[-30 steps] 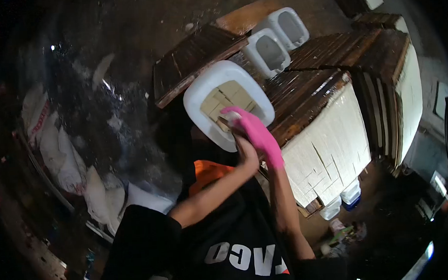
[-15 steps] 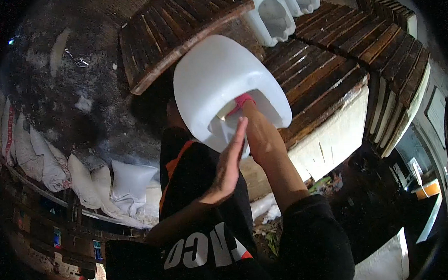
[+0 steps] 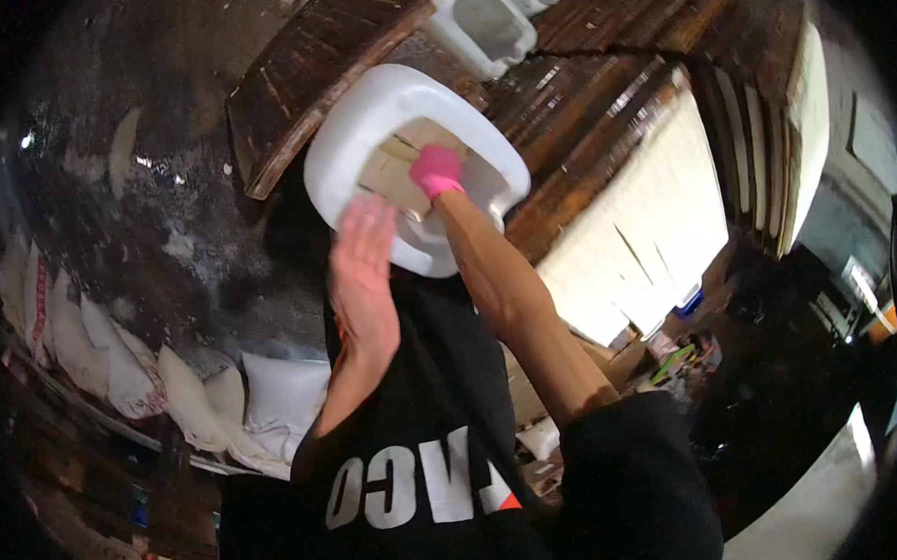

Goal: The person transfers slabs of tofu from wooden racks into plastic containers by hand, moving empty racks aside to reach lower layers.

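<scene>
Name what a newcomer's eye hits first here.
Probably the right hand in its bright pink, close-fitting, rubber-looking glove, at the opening of the white, rounded, plastic-looking tub near centre; the bare left hand overlaps the tub's lower-left rim. Next, the pale, cracked, flat panel (material unclear) on the side of the dark, slatted, wooden stack at right. Then the whitish, bulging, fabric-looking sacks lined up at lower left.

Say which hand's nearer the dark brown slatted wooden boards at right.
Right: the pink-gloved hand in the rounded white container, left of the boards. The bare left hand is farther left, by the container's rim.
</scene>
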Available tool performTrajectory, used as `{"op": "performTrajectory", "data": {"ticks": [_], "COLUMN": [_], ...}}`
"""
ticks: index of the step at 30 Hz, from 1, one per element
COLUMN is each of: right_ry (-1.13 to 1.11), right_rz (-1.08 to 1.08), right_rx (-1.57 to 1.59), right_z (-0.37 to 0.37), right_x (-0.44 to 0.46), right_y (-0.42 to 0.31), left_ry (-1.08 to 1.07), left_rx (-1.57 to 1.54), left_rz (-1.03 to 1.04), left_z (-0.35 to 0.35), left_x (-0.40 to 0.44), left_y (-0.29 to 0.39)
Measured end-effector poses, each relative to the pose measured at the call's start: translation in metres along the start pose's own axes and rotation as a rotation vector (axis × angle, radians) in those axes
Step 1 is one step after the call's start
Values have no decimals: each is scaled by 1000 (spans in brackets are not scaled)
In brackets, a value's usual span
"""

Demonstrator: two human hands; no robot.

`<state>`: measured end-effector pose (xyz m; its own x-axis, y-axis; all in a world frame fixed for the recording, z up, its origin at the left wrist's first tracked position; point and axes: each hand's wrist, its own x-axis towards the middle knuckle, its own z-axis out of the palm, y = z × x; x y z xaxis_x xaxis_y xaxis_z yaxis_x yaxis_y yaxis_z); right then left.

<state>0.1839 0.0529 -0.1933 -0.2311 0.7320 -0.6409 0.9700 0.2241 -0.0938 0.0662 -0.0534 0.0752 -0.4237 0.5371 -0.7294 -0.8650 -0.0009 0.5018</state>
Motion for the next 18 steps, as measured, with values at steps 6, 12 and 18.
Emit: {"op": "performTrajectory", "data": {"ticks": [6, 12, 18], "right_ry": [305, 999, 949], "right_rz": [-241, 577, 544], "right_rx": [958, 1048, 1158], "right_z": [-196, -96, -37], "right_x": [-208, -352, -319], "right_y": [23, 330, 326], "left_ry": [6, -790, -1547], "left_rx": [267, 1208, 1843], "left_rz": [393, 869, 1119], "left_z": [35, 92, 91], "left_x": [-1, -81, -129], "left_y": [-54, -182, -316]}}
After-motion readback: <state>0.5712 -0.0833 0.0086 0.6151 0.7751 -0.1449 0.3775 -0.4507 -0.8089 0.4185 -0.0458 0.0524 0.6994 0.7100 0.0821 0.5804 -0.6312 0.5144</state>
